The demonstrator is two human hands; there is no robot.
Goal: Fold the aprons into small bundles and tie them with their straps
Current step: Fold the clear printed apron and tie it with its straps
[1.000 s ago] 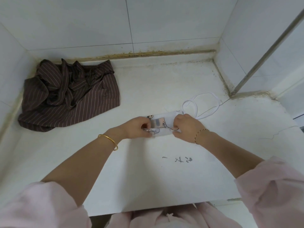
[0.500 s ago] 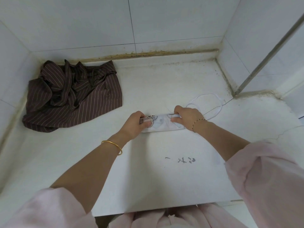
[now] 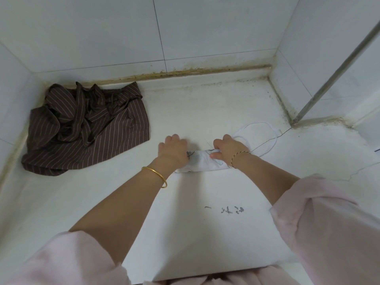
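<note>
apron roll (image 3: 202,163) lies lengthwise left to right, straps (image 3: 271,148) trailing right.

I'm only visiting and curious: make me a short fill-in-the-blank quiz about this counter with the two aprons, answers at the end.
1. The striped apron in the corner is ___.
2. The right hand pinches the folded white apron, whose loose straps lie to that hand's ___.
3. The gold bangle sits on the ___ wrist.
Missing words: brown, right, left.
</note>
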